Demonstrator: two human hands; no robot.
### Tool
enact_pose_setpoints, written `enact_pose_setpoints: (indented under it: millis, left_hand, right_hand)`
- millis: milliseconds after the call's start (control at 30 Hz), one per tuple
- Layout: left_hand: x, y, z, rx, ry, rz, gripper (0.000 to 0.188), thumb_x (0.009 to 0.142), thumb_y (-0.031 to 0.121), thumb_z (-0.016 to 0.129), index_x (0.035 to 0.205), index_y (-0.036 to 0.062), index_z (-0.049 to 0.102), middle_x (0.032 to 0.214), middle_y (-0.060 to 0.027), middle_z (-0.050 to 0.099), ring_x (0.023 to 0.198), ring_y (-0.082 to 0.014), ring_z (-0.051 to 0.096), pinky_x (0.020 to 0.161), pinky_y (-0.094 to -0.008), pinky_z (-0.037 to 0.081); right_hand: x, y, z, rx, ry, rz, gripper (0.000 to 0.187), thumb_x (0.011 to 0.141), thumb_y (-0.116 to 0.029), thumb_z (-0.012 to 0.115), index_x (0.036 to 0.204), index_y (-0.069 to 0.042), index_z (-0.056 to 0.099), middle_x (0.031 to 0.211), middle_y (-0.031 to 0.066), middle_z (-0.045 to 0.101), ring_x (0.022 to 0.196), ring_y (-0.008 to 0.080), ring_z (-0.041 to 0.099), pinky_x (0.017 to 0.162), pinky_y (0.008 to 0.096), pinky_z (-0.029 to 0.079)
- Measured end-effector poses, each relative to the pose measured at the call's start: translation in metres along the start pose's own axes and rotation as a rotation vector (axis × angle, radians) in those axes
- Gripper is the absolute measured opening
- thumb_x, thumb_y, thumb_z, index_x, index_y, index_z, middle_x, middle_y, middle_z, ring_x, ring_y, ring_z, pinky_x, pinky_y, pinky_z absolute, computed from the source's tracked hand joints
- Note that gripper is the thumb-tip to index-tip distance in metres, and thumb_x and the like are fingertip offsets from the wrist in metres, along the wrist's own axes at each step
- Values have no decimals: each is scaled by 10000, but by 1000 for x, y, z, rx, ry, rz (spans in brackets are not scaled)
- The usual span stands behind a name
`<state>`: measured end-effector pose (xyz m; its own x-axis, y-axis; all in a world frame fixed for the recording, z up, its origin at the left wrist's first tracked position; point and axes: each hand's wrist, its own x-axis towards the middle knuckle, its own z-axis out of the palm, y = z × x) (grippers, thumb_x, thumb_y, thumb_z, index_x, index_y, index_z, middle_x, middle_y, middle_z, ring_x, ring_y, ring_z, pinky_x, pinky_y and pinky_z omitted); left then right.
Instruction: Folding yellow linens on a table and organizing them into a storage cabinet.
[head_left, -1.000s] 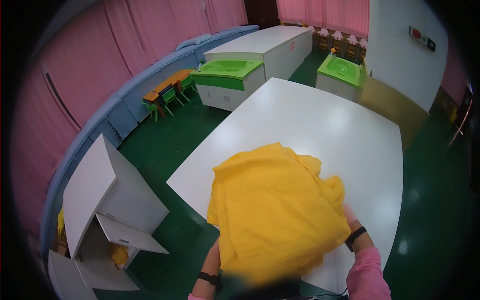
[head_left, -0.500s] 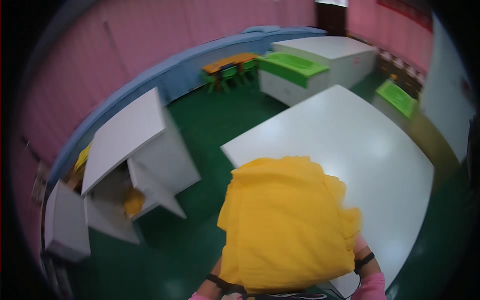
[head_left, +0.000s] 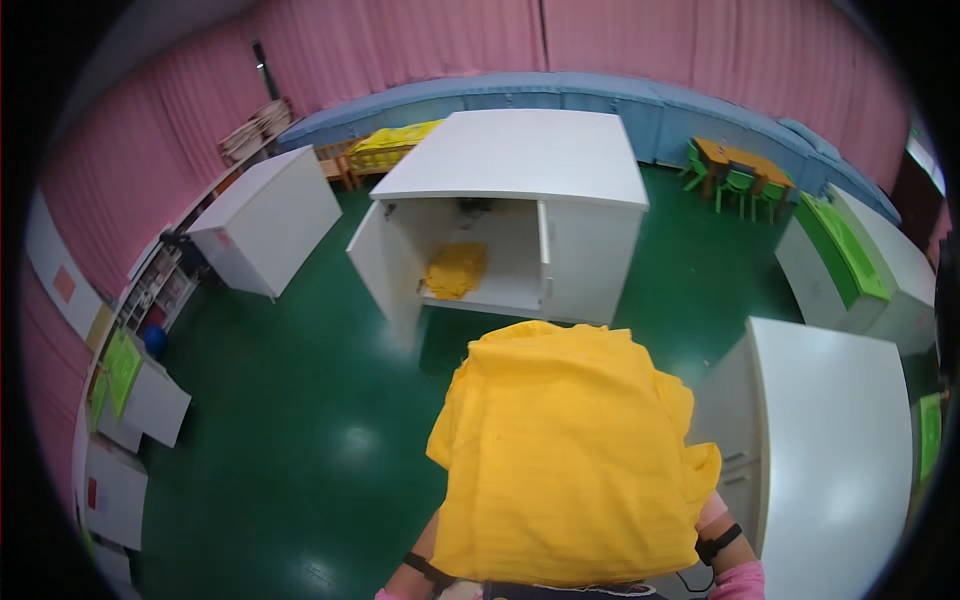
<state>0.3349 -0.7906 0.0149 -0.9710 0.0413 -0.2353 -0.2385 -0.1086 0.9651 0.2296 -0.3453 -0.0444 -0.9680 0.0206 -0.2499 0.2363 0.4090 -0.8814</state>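
Note:
A thick stack of folded yellow cloth [head_left: 575,450] lies across my forearms, close in front of my body. My left forearm [head_left: 412,578] goes in under its left side, and the left hand is covered by the fabric. At the right edge, a little of my right hand [head_left: 711,511] shows at the wrist below a loose fold; its fingers are hidden. Both arms carry the stack from beneath. Beyond it stands a white cabinet [head_left: 545,150] with its doors open, and a smaller pile of yellow cloth [head_left: 456,270] rests inside on the bottom board.
An open door [head_left: 375,265] juts out from the cabinet's left. To the right is a white-topped counter [head_left: 835,430]. A white cabinet [head_left: 270,215] stands at the left. Small green chairs surround an orange table [head_left: 745,160] at the back right. The green floor [head_left: 290,440] runs between them.
My view has swung left, so the open cabinet now sits ahead and the white counter has shifted to the right. The yellow stack stays in my arms.

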Motion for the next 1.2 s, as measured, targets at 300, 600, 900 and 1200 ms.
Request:
enact_pose_setpoints:
  millis: [300,600,900,1200]
  left_hand:
    - [94,8,-159,-128,298,-121,373,896,216,451,1207,9,437,1178,-130,514,1062,-220,504,858,-330,420]
    - [259,47,-326,-160,337,-197,400,900,244,435,1226,12,418,1199,-130,497,1080,-228,492,866,-344,417]
    - [491,30,-472,-204,106,-319,428,903,273,418,1245,16,400,1221,-130,480,1098,-235,479,875,-358,414]
    - [749,-39,-599,-425,-12,-426,455,907,301,402,1264,19,382,1243,-130,463,1116,-242,467,883,-372,410]
  right_hand:
    - [189,-74,207,-137,-311,-60,407,861,-287,493,1176,-30,485,1160,123,555,1056,235,531,870,322,413]
    - [351,-138,361,-219,-390,-6,418,856,-304,498,1168,-27,490,1156,130,556,1057,242,531,865,325,416]
    - [492,-162,450,-296,-238,145,430,851,-321,503,1161,-23,496,1152,137,557,1058,249,531,860,328,418]
    - [691,-161,540,-466,-192,156,442,846,-338,508,1153,-20,501,1149,143,559,1059,255,531,856,331,420]
